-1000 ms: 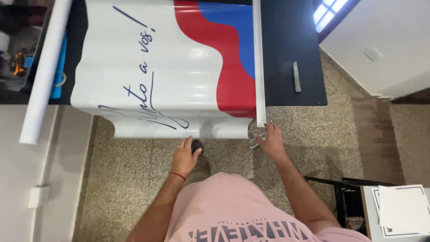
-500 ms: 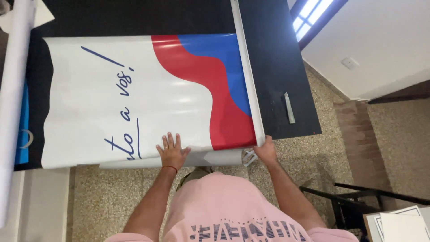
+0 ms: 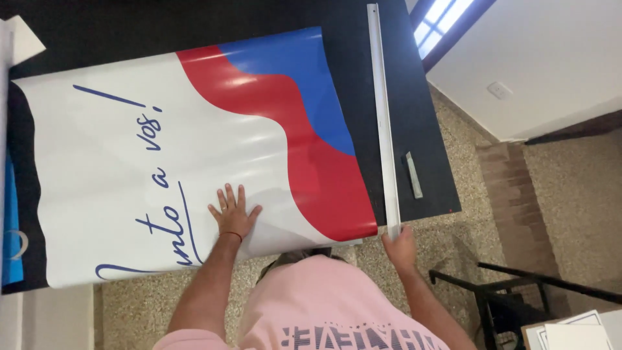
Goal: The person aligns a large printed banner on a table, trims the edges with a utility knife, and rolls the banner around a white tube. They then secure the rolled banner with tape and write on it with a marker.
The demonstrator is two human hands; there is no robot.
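A large glossy banner [image 3: 129,155], white with blue script and a red and blue wave, lies spread over a black table [image 3: 414,110]. My left hand [image 3: 232,214] lies flat on the banner's white part near its front edge, fingers spread. My right hand [image 3: 400,245] grips the near end of a long pale metal rail [image 3: 383,123] that lies along the table just right of the banner's red and blue edge. The banner's front edge hangs slightly past the table.
A small grey bar-shaped tool [image 3: 414,175] lies on the table right of the rail. A white roll [image 3: 5,129] runs along the left edge. A black metal chair frame [image 3: 499,291] and white papers [image 3: 570,334] sit at the lower right on the speckled floor.
The rail has shifted to the right, off the banner's edge and onto the bare black table. My left hand has stayed pressed flat on the banner.
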